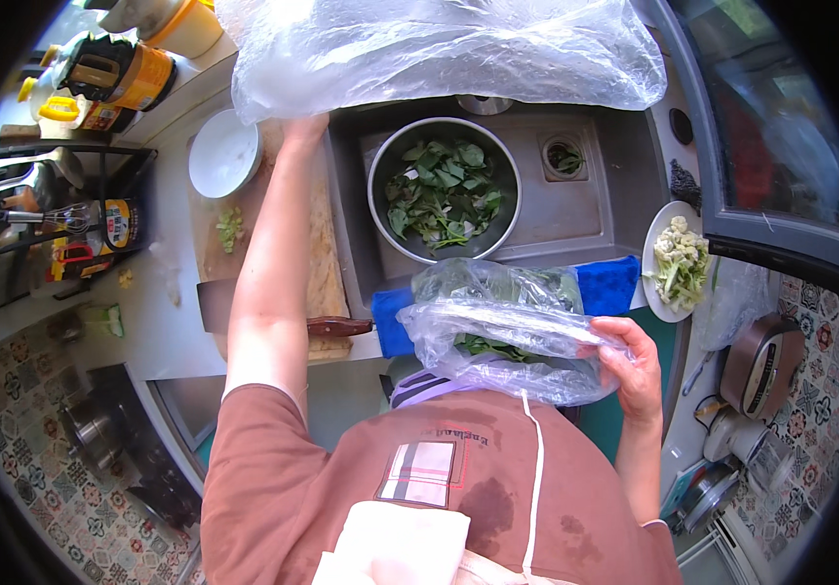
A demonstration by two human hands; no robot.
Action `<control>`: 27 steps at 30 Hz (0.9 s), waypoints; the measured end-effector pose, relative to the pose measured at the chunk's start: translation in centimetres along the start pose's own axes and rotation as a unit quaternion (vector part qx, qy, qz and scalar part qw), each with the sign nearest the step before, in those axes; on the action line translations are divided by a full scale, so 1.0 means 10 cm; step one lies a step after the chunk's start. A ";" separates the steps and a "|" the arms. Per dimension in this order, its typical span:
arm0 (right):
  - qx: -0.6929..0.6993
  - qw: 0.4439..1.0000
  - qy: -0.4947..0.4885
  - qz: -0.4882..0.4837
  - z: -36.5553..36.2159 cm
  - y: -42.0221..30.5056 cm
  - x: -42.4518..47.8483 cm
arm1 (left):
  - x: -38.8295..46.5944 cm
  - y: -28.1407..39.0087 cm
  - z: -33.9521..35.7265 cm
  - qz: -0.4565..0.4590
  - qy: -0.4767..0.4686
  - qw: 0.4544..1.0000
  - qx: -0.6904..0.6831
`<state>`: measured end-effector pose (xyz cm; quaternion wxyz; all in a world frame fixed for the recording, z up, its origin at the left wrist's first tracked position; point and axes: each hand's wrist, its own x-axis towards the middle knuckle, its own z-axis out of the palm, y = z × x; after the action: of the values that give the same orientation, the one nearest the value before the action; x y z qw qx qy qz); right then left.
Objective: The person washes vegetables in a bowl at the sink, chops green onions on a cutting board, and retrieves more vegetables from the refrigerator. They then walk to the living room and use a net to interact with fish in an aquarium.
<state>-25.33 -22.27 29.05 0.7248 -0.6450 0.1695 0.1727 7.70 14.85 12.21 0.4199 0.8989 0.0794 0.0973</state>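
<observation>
My right hand [633,365] pinches the rim of a clear plastic bag [500,314] with leafy greens inside, lying at the sink's front edge over a blue cloth [609,285]. My left arm reaches over the wooden cutting board [324,248]; my left hand [306,126] is mostly hidden behind a large clear plastic sheet or bag [448,58] across the top. A metal bowl [514,208] of torn green leaves stands in the sink [573,219]. A cleaver [339,327] lies on the board under my left forearm.
On the board are a white bowl [225,153] and chopped green pieces [229,229]. A white plate [649,256] of cauliflower sits right of the sink, below an open window frame [777,230]. Sauce bottles [145,77] and a utensil rack [97,150] stand at left.
</observation>
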 end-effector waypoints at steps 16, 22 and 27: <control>0.008 0.992 0.091 -0.091 0.20 -0.06 -0.16 | -0.22 -0.03 -0.34 -0.023 -0.139 0.973 -0.182; 0.042 0.990 0.006 -0.131 0.20 -0.17 -0.13 | -2.60 0.82 -0.89 -0.071 -0.420 0.875 -0.232; -0.101 0.964 -0.030 -0.244 0.17 -0.45 -0.18 | -2.94 1.19 -1.21 -0.185 -0.284 0.866 -0.367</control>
<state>-24.75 -21.16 34.05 0.6806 -0.7314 -0.0333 0.0261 -22.95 9.63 25.78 0.7342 0.6372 0.0803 -0.2201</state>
